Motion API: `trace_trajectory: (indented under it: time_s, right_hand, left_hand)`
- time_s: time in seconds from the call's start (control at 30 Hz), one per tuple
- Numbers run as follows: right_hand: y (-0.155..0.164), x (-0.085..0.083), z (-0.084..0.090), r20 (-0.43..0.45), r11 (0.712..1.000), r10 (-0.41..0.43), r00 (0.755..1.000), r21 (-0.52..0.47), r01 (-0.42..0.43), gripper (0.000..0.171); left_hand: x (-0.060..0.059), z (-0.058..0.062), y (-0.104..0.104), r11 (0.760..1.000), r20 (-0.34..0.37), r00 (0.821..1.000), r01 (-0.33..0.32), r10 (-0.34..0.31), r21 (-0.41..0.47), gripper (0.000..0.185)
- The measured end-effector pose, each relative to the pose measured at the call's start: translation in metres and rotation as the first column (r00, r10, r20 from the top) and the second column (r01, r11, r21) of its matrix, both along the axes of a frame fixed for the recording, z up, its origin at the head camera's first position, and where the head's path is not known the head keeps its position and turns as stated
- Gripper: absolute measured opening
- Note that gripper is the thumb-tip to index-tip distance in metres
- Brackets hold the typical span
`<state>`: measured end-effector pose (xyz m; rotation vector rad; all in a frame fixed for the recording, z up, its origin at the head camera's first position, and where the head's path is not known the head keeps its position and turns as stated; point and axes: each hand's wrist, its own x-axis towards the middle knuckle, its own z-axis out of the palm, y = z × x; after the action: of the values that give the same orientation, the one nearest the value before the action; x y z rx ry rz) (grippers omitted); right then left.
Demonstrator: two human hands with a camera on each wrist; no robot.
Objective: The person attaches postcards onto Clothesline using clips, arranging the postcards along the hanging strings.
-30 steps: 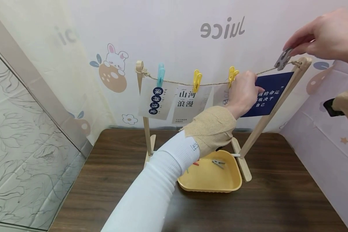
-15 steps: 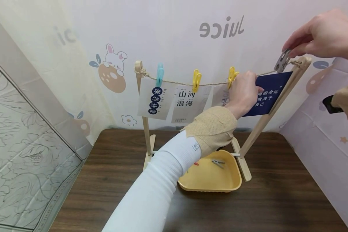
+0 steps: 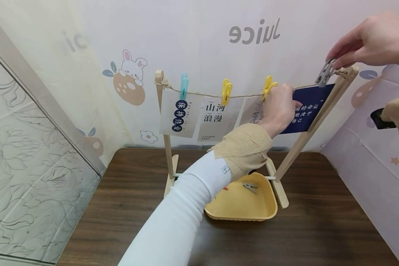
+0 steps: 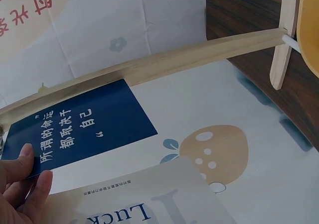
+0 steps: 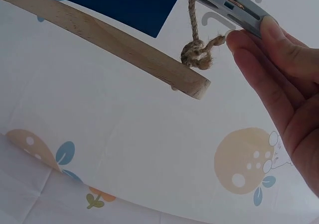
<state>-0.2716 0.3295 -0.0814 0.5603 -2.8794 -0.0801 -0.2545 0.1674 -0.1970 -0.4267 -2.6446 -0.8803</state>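
Note:
A dark blue card (image 3: pixel 314 101) with white characters hangs at the right end of a twine line (image 3: pixel 199 94). My left hand (image 3: pixel 279 107) pinches its left edge between thumb and fingers, as the left wrist view also shows. With my right hand (image 3: pixel 379 42) I hold a grey clothespin (image 3: pixel 326 72) by its upper end, its tip at the twine by the card's top right corner. The right wrist view shows the clothespin (image 5: pixel 237 5) beside the twine knot (image 5: pixel 194 54). Whether its tip grips the card is hard to tell.
A light blue clothespin (image 3: pixel 184 87) and yellow clothespins (image 3: pixel 226 91) hold paler cards (image 3: pixel 177 116) on the line. Wooden posts (image 3: pixel 300 147) carry it. Below, a yellow basket (image 3: pixel 241 212) with a few clothespins (image 3: pixel 250 187) stands on the brown table (image 3: pixel 129 199).
The grey clothespin has come down slightly at the twine and the card's corner. The blue card has shifted a little left, and the yellow clothespin beside my left hand leans more.

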Motion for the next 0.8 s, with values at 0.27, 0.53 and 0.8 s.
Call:
trace_trajectory:
  time_s: [0.27, 0.53, 0.8]
  right_hand:
    - [-0.0065, 0.0057, -0.0016, 0.020, 1.000, 0.026, 0.999, 0.007, -0.026, 0.022]
    - [-0.0048, 0.0061, -0.0057, 0.008, 0.999, 0.047, 0.999, 0.008, -0.047, 0.019]
    - [-0.0015, 0.0036, -0.0070, 0.019, 0.999, 0.045, 0.999, -0.002, -0.045, 0.018]
  left_hand:
    - [-0.0004, 0.0000, 0.0003, 1.000, 0.000, 1.000, -0.004, 0.004, 0.001, 0.012]
    - [0.0003, -0.0014, 0.0022, 1.000, 0.006, 1.000, 0.001, -0.001, -0.005, 0.012]
    - [0.0005, -0.0016, 0.0026, 1.000, 0.001, 1.000, 0.003, -0.003, 0.003, 0.013]
